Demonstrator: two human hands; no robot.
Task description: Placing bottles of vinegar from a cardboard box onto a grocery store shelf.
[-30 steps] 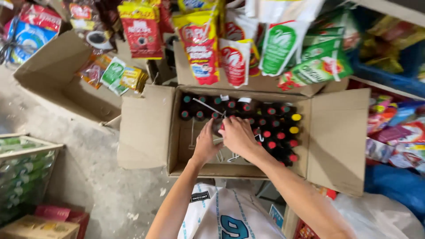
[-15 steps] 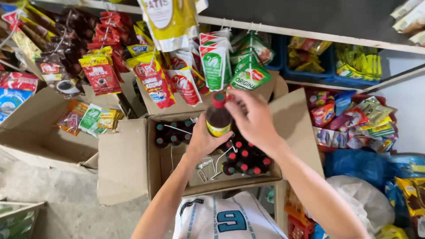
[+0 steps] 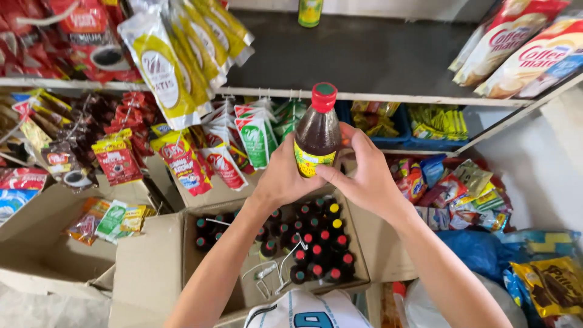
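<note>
I'm holding one dark bottle (image 3: 317,135) w/ both hands, left hand (image 3: 283,176) & right hand (image 3: 364,176) wrapped round it, up near the shelf (image 3: 388,97). It's out of the box (image 3: 152,267). Lots more bottles (image 3: 316,243) are sitting in there.

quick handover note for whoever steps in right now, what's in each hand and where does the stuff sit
Left hand: wrapped around the left side of a dark sauce bottle with a red cap, held upright in front of the shelf.
Right hand: gripping the same bottle from the right, fingers across its yellow label.
Cardboard box: open below the hands, with more capped bottles packed at its right side and a bare patch at the left.
Done: one bottle is out of the box and raised to shelf height.
Left: the bottle is not yet set down; many bottles remain in the box.
</note>
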